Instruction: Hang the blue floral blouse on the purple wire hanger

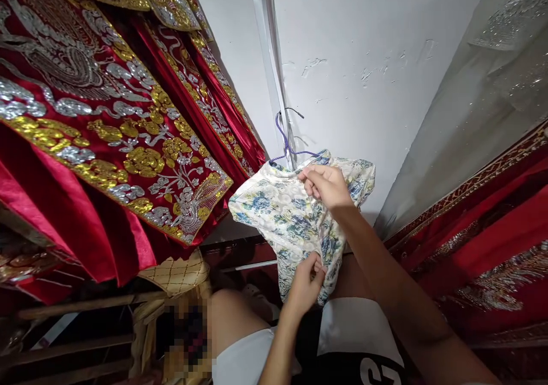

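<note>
A cream floral short-sleeved top [282, 208] with blue and yellow flowers hangs on a purple wire hanger [286, 140] in front of me. My right hand [327, 186] pinches the fabric at its neckline, just below the hanger. Lower down the front, my left hand [309, 279] pinches the cloth along the front seam. The fingers of both hands are closed on the garment. Below my left hand, the bottom of the top reaches down to my lap.
Red garments with gold and silver embroidery [145, 145] hang at the left. A pale vertical strip [268, 43] runs down the white wall [363, 43] behind the hanger. More red embroidered cloth [492, 248] is at the right. A wooden rack [141, 328] stands at lower left.
</note>
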The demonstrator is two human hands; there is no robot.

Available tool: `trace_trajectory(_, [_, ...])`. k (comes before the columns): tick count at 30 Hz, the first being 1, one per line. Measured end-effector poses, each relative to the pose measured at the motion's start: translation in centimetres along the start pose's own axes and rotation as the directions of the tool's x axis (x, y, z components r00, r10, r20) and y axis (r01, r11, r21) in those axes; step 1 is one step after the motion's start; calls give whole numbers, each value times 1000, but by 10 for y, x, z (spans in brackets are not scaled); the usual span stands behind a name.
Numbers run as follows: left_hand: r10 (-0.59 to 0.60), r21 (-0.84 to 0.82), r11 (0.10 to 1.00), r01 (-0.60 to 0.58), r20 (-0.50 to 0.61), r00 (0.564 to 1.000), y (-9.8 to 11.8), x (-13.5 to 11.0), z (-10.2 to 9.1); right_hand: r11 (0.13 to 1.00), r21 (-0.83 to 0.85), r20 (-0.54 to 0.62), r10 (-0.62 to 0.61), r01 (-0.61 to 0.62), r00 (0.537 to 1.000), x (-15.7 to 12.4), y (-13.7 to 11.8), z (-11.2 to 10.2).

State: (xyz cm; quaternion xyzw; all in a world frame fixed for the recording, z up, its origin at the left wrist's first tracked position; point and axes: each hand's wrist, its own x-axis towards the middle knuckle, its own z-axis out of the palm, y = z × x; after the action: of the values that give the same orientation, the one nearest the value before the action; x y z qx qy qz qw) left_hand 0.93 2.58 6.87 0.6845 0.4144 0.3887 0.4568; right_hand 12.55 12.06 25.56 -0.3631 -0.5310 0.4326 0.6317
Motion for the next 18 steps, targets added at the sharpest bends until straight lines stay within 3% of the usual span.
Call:
trace_trajectory(1, [38, 33, 999, -39, 31, 999, 13, 6, -15, 1000, -10, 16, -17, 17, 1000, -6, 0, 0])
trace_trajectory(3, [169, 44, 985, -165, -95, 981, 44, 21, -46, 999, -31, 34, -42, 43, 999, -20, 2, 0])
trace_trajectory(6, [400, 139, 916, -375, -338, 852, 89, 51, -84, 997, -56, 59, -51, 54, 997, -32, 1, 0])
trace_trajectory(10, [609, 454, 762, -462, -262, 749, 132, 86, -106, 994, -77, 92, -71, 78, 993, -30, 3, 5])
trace_trajectory(12, [665, 552, 686, -473, -214, 715, 143, 93, -112, 993, -89, 75, -71, 77, 995, -27, 13, 8])
trace_trajectory(14, [706, 610, 642, -465, -232, 669, 146, 93, -123, 989, -130, 53, -58, 65, 997, -26, 30, 8])
trace_trajectory(16, [720, 609, 672, -421, -404, 565, 140, 89, -143, 982, -185, 43, -21, 29, 999, -28, 50, 3])
trace_trajectory(18, [619, 489, 783, -384, -674, 403, 123, 84, -170, 975, -223, 57, 37, -24, 998, -34, 69, -5])
